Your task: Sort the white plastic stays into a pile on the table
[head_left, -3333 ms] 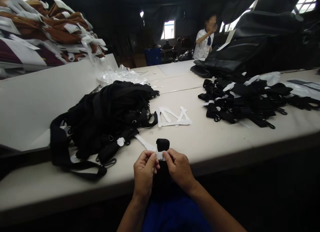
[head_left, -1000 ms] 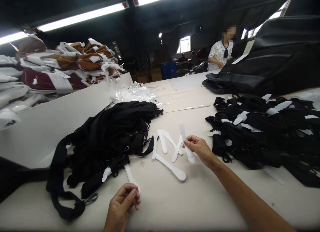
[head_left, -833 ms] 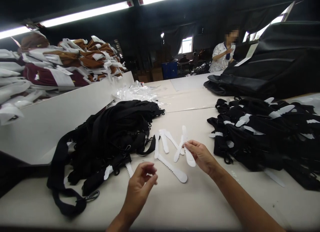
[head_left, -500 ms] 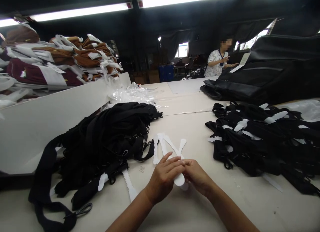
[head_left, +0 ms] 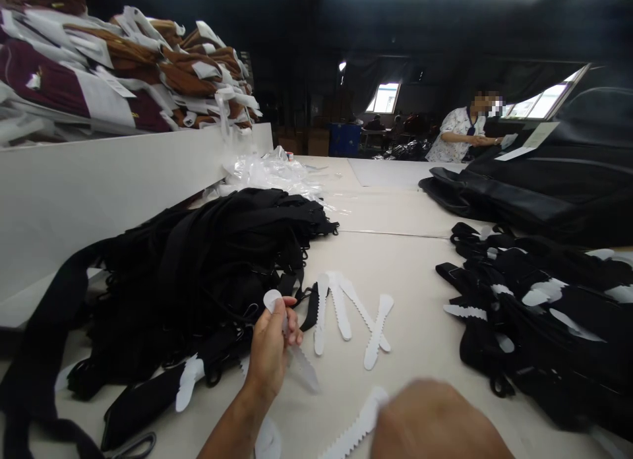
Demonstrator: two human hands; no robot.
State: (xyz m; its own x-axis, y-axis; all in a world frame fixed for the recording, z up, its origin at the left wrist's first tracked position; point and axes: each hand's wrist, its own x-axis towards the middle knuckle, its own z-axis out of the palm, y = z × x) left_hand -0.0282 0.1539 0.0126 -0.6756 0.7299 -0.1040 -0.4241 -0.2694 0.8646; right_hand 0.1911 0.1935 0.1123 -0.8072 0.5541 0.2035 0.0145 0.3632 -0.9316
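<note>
My left hand [head_left: 271, 350] is pinching a serrated white strip [head_left: 304, 373] just over the bench [head_left: 405, 261]. My right hand [head_left: 435, 419] is a blur, maybe gripping another strip [head_left: 356, 429], can't tell. Tagged straps [head_left: 544, 301] are piled on the right and the big untagged heap [head_left: 212, 261] is on the left, so I'd say plenty's left.

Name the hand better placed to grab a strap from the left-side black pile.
Left, likely: the left hand, pinching a white strip, sits beside that pile; the blurred right hand is farther off.
</note>
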